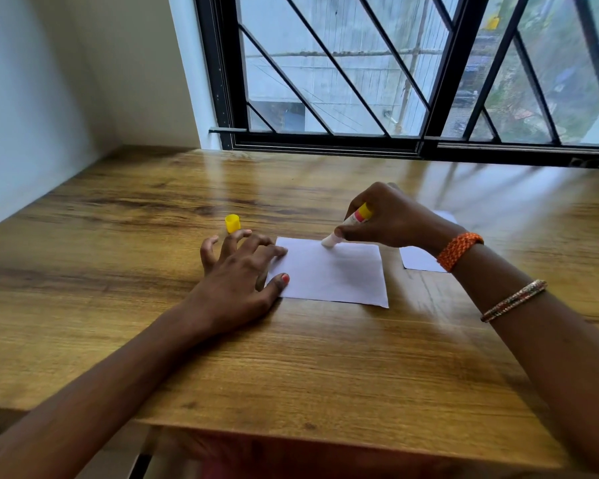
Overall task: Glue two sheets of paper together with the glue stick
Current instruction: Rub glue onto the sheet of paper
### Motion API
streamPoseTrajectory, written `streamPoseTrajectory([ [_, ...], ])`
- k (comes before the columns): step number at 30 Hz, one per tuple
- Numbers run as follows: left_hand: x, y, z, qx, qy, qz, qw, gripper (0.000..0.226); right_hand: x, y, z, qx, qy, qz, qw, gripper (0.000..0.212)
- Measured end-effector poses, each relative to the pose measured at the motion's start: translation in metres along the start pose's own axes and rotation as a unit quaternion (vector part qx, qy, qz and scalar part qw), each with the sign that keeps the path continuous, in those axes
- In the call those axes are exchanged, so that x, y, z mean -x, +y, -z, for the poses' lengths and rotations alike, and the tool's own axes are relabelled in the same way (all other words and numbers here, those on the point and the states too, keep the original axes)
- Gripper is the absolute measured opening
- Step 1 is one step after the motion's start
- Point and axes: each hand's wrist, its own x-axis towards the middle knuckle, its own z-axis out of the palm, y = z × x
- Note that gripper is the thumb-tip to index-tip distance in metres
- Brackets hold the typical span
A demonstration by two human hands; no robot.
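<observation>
A white sheet of paper lies flat on the wooden table. My left hand rests on the sheet's left edge, fingers spread, thumb and forefinger pressing the paper. My right hand grips the uncapped glue stick, tilted, with its white tip touching the sheet near the far edge. A second white sheet lies to the right, partly hidden behind my right wrist. The yellow glue cap stands on the table just beyond my left fingers.
A barred window with a black frame runs along the table's far edge. A white wall borders the table on the left. The table's near edge lies close to my body.
</observation>
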Motion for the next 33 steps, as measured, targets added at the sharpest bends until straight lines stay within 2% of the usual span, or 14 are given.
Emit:
streamPoseTrajectory([
  [8,-0.001,0.002,0.002,-0.009,0.008,0.000,1.000,0.076,0.016,0.008,0.012,-0.012,0.011,-0.005,1.000,0.022],
  [33,0.000,0.005,0.000,0.014,0.011,0.010,1.000,0.071,0.048,0.032,0.030,-0.037,0.021,-0.048,0.998,0.021],
])
